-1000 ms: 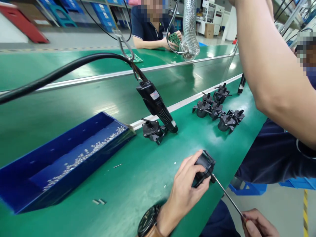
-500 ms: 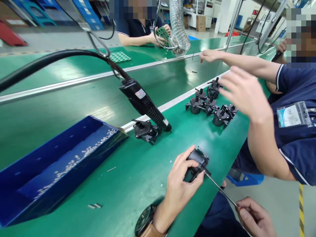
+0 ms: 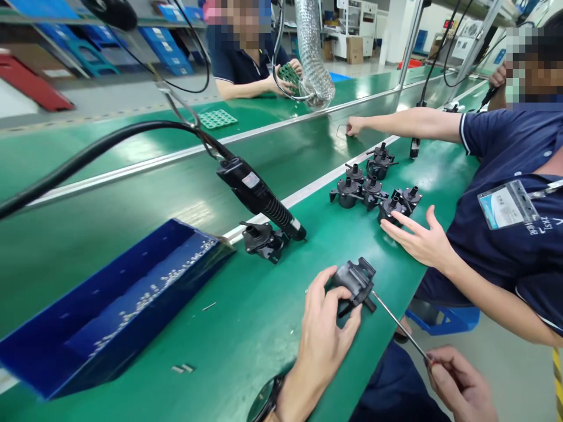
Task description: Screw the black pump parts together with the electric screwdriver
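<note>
Near the right edge of the green table (image 3: 246, 340), the black part (image 3: 354, 278) is in the L hand (image 3: 323, 334). Fingers bend round its left side, spread abt as wide as the part. Can't tell if it sits on the table. The R hand (image 3: 460, 381), near right, pinches the end of a thin screwdriver (image 3: 402, 328). Its tip is at the part's right side; can't tell if it's in a hole.

Farther right, a co-worker's hand (image 3: 420, 237) is by a bunch of black parts (image 3: 373, 187). The co-worker's shirt (image 3: 497, 158) has letters, approx. "ZKSJ". The blue & white badge (image 3: 504, 205) has words too small to read. Far left of the held part, a power driver (image 3: 264, 199) hangs w/ a small label (image 3: 250, 179), also too tiny to read. Left is a blue bin (image 3: 109, 287) w/ lots of little metal bits (image 3: 153, 290).
</note>
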Demonstrator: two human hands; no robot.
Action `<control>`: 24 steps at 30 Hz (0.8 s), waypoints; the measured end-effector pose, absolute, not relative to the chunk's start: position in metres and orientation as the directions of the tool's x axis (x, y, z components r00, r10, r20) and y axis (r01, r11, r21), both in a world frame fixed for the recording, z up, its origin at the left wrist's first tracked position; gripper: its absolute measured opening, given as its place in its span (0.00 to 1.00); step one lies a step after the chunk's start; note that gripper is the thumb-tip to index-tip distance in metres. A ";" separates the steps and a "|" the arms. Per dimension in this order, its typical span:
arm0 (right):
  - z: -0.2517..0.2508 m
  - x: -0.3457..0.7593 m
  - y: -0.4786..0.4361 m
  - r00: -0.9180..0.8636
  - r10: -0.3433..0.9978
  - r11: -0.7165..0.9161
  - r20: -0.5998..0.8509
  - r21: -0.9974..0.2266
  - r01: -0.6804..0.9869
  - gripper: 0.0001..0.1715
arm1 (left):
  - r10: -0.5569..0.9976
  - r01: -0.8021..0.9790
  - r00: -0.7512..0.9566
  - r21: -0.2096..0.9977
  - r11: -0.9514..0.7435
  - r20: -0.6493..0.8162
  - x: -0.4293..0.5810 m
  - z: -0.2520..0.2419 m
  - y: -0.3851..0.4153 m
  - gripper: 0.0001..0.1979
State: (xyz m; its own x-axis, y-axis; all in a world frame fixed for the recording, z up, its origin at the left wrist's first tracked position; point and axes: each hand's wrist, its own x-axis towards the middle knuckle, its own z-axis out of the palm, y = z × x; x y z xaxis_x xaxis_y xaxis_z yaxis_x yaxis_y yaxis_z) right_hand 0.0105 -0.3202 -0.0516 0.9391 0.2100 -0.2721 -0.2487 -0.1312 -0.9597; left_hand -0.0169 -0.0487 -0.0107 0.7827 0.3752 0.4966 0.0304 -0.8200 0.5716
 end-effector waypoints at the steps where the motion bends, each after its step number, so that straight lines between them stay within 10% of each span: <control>1: -0.055 0.012 -0.320 0.948 0.206 -0.136 -0.243 -0.967 -0.218 0.21 | 0.389 0.043 0.786 0.585 -0.810 0.481 -0.017 -0.012 -0.049 0.10; 9: -0.044 0.054 -0.283 0.894 0.440 -0.345 0.081 -0.904 0.252 0.14 | 0.467 0.104 0.792 0.667 -0.738 0.393 -0.016 -0.023 -0.051 0.16; 24: -0.032 0.059 -0.258 0.860 0.508 -0.320 0.042 -0.918 0.234 0.13 | 0.544 0.018 0.749 0.809 -0.587 0.378 -0.009 -0.017 -0.044 0.08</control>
State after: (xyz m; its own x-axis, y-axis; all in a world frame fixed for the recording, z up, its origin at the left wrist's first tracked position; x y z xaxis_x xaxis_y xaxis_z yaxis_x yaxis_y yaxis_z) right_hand 0.0591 -0.2584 -0.0320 0.8602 0.5082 0.0423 0.2340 -0.3197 -0.9182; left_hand -0.0089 -0.0443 -0.0174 0.7492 0.5438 0.3781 0.0180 -0.5873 0.8091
